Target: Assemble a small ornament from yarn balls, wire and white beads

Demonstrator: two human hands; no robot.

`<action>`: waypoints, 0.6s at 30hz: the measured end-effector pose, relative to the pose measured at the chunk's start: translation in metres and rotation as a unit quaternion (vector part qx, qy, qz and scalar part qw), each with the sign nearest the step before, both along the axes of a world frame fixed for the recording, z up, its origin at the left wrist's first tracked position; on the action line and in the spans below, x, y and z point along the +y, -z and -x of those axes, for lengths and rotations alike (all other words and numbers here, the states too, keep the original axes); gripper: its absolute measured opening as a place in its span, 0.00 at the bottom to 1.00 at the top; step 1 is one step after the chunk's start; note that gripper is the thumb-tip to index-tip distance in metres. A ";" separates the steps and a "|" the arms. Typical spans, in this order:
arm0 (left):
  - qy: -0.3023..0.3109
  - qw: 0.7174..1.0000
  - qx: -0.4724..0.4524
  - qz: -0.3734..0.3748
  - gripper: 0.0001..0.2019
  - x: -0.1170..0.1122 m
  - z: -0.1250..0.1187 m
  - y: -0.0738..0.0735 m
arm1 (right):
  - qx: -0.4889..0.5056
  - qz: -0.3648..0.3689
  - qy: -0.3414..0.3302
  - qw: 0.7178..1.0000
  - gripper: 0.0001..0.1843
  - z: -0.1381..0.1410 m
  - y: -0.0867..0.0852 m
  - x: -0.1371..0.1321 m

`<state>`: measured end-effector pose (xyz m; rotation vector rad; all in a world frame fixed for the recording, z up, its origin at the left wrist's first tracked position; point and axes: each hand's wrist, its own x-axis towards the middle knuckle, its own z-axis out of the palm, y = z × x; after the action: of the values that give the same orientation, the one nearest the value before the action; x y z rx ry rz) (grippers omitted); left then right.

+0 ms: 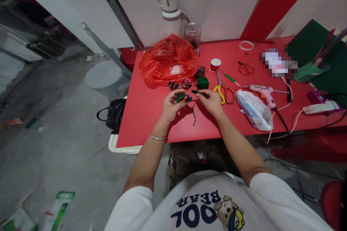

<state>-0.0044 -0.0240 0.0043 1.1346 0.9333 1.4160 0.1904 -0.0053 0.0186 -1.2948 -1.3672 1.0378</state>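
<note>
My left hand (pixel 171 104) is closed on a small multicoloured crocheted piece (pixel 185 97) with green at its edge, held over the red table. Between the thumb and fingers of my right hand (pixel 210 100) is a small dark green piece (pixel 194 91), perhaps yarn or crochet; its exact kind is too small to tell. A short dark green strand (pixel 193 115) hangs or lies just below, between the hands. Behind them sit a dark green yarn ball (pixel 202 83) and more multicoloured crocheted pieces (pixel 180 85).
On the red table (pixel 146 122) are a red plastic bag (pixel 165 61), scissors (pixel 220 86), yellow-and-red-handled pliers or scissors (pixel 230 94), a thread spool (pixel 215 65), a green-handled hook (pixel 230 78), a pink glue gun (pixel 264 92) with cables, and a clear bag (pixel 255 112).
</note>
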 end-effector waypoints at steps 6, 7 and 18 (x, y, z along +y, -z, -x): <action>0.015 1.000 0.002 -0.025 0.24 0.001 0.000 0.003 | 0.136 0.084 -0.034 0.987 0.18 0.003 -0.004 -0.001; 0.023 0.999 0.002 -0.026 0.24 0.001 -0.001 0.003 | 0.139 0.083 -0.041 0.986 0.19 0.004 -0.005 -0.002; 0.019 0.998 -0.068 0.003 0.27 0.002 -0.001 0.001 | 0.138 0.089 -0.097 0.982 0.26 0.006 -0.005 -0.007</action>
<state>-0.0038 -0.0221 0.0038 1.0340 0.8154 1.4400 0.1842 -0.0128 0.0237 -1.1091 -1.2253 1.4438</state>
